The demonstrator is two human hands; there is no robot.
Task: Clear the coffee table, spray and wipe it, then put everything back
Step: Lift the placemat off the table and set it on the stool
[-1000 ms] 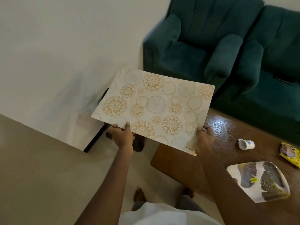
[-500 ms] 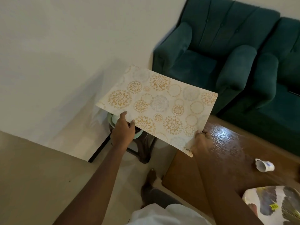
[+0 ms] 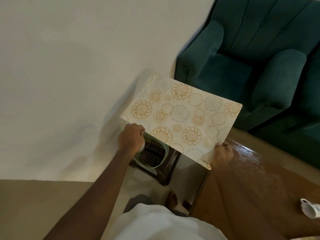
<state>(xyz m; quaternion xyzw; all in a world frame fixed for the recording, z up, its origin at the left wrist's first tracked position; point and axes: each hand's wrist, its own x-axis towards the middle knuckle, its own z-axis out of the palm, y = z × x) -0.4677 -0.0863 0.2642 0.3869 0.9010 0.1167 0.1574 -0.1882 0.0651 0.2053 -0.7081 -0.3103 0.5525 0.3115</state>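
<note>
A cream placemat point(image 3: 181, 116) printed with gold flower circles hangs flat in the air beyond the coffee table's left end. My left hand point(image 3: 132, 138) grips its near left edge and my right hand point(image 3: 223, 153) pinches its near right corner. The brown wooden coffee table point(image 3: 256, 179) shines wet near its far left end. A small white cup point(image 3: 310, 213) lies on its side on the table at the right edge of view.
Under the mat a dark low stool point(image 3: 166, 168) carries a pale green basket point(image 3: 153, 153) with dark striped cloth in it. Teal armchairs point(image 3: 251, 63) stand behind the table. A white wall fills the left. My bare foot point(image 3: 171, 199) stands beside the table.
The mat, held in both hands, has travelled left off the table toward the stool. My view swung left and down, so the plate left the frame and the basket came into sight.
</note>
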